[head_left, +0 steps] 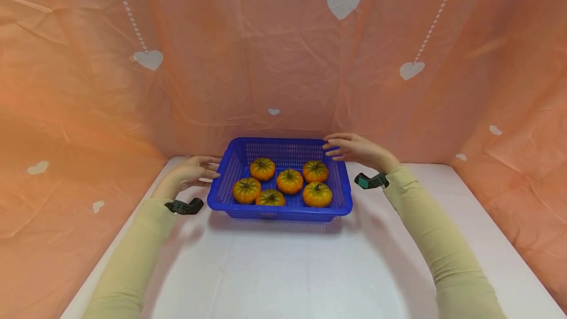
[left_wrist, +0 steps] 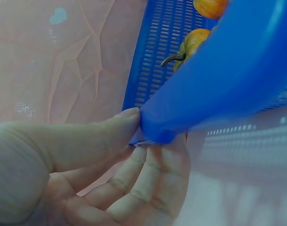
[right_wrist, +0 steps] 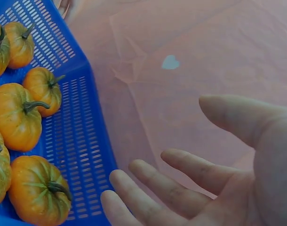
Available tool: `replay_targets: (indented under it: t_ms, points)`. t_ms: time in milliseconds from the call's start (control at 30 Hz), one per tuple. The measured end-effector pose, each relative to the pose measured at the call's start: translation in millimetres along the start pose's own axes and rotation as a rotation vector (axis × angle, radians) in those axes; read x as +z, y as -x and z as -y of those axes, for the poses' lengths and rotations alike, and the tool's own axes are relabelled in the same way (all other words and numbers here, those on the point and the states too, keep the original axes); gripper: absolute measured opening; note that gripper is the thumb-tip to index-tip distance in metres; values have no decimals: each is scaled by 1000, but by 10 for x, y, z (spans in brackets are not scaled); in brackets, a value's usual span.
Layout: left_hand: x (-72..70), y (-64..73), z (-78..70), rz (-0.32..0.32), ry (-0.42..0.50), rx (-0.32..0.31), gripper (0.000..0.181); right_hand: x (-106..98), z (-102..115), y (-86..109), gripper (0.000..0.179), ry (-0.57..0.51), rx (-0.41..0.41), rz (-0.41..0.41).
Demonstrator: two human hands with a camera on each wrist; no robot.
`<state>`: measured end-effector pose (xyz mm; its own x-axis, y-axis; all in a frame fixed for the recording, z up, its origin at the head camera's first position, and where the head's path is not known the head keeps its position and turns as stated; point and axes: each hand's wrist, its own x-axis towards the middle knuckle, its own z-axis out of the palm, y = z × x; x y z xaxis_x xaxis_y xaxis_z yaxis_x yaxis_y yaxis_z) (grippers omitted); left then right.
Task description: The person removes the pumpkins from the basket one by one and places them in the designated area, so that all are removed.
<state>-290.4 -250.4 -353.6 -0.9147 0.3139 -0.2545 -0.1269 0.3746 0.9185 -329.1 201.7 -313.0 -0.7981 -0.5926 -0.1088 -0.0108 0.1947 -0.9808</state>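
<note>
A blue plastic basket with slotted walls stands on the white table, holding several small orange-green pumpkins. At its left end my left hand grips the rim; in the left wrist view the thumb lies against the rim's edge and the fingers are beneath it. My right hand is at the basket's far right corner, its fingers spread. From the right wrist, the thumb stands well apart from the fingers, whose tips are beside the basket wall, with nothing held.
Orange cloth with white hearts hangs behind and on both sides, close to the basket's back edge. White tabletop extends in front of the basket. Each wrist wears a black strapped device.
</note>
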Motion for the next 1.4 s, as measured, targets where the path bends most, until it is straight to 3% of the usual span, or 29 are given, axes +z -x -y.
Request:
replay_targets:
  t_ms: [733,967,1200,1400]
  points:
    - [28,3,-9,-26,-29,-35,61,137,-116,-472,56,107,169,-33]
    - [20,5,-16,-26,-33,-25,61,163,-141,-577,59,156,228,-45]
    - [22,2,-14,-35,-35,-55,60,272,-205,-657,59,208,316,-54]
    - [-2,-12,0,-36,-32,-48,59,325,-195,-674,58,242,329,-65]
